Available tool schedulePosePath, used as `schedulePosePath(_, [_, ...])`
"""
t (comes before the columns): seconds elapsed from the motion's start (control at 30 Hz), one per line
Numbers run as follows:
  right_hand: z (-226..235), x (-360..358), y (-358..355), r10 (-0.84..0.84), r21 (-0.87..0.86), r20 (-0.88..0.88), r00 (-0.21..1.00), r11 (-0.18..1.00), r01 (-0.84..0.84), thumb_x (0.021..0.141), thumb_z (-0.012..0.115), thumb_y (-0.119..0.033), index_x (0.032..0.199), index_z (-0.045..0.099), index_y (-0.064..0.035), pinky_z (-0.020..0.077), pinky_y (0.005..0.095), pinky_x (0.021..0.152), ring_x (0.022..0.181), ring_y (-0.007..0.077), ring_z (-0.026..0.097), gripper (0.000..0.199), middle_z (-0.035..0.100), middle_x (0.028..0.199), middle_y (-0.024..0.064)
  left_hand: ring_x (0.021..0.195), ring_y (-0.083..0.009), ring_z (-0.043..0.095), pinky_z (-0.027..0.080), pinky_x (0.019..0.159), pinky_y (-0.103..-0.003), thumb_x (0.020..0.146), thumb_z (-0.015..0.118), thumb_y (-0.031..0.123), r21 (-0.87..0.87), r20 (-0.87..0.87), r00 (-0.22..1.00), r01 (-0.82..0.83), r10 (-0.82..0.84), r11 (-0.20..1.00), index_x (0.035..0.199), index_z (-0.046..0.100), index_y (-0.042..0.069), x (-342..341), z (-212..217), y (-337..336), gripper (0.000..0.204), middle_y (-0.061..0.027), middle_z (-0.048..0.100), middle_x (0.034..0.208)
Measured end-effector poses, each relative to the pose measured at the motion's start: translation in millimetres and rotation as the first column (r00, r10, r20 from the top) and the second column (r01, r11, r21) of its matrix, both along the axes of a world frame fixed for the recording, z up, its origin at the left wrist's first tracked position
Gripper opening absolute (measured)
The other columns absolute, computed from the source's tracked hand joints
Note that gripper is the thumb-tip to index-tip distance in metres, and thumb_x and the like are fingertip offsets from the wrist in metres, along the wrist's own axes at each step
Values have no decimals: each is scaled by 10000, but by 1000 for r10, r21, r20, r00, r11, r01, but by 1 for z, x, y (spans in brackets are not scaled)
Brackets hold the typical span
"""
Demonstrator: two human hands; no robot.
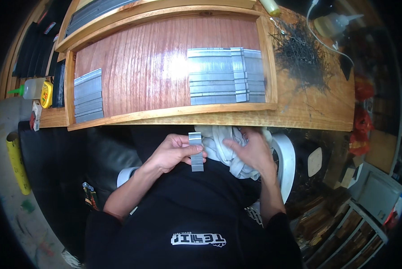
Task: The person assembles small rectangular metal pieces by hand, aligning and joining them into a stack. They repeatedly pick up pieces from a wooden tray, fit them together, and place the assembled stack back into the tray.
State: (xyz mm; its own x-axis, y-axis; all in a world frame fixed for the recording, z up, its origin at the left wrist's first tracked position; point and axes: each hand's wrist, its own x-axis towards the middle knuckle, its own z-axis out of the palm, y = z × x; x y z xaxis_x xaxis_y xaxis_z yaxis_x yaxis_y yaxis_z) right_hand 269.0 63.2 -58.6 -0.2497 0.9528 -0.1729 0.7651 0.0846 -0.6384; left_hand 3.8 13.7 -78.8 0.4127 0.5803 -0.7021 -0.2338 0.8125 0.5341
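Note:
My left hand (174,154) is closed around a short grey strip (196,163), its thumb across the front and fingertips behind. Crosswise lines divide the strip into several bands, and its upper end shines yellowish; I cannot tell its exact kind. Beside it, a bunched white cloth (225,145) lies over my lap. My right hand (255,150) grips this cloth at its right side, thumb on top and fingertips partly hidden in the folds. Ahead, a wooden tray (174,115) holds similar grey strips in a small block (88,96) at left and a larger block (214,78) at right.
Dark thin wire-like pieces (302,54) are heaped on the wooden table (317,110), right of the tray. A squeeze bottle (333,24) and white cable stand beyond. At left are a green-tipped bottle (33,88) and yellow tape measure (47,94). A white chair armrest (287,166) curves beside my right forearm.

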Motion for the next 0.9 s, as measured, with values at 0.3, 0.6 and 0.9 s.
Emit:
schedulePosePath(0.3, [-21, 26, -13, -201, -458, -580, 790, 882, -112, 946, 741, -130, 935, 709, 38, 497, 314, 846, 983, 193, 628, 172, 653, 1221, 166, 873, -188, 790, 600, 636, -241, 995, 740, 167, -40, 71, 986, 154, -151, 987, 1134, 746, 16, 33, -8, -2, 205, -104, 802, 1013])
schedulePosePath(0.6, [-18, -7, -28, -140, -506, -536, 833, 842, -184, 856, 841, -123, 1234, 635, 17, 504, 366, 1027, 1176, 277, 668, 452, 696, 1244, 195, 730, -71, 703, 488, 557, -212, 848, 830, 1, 80, -122, 931, 354, -343, 932, 1003, 772, 32, 52, 2, 5, 169, -31, 785, 860])
schedulePosePath(0.9, [-22, -19, -43, -51, -365, -336, 941, 928, -80, 936, 670, -35, 1156, 594, 26, 564, 441, 731, 848, 423, 736, 241, 704, 895, 267, 749, -140, 751, 532, 564, -245, 913, 770, 11, 39, 43, 938, 343, -344, 939, 997, 757, 2, 49, -17, 1, 85, -88, 792, 885])
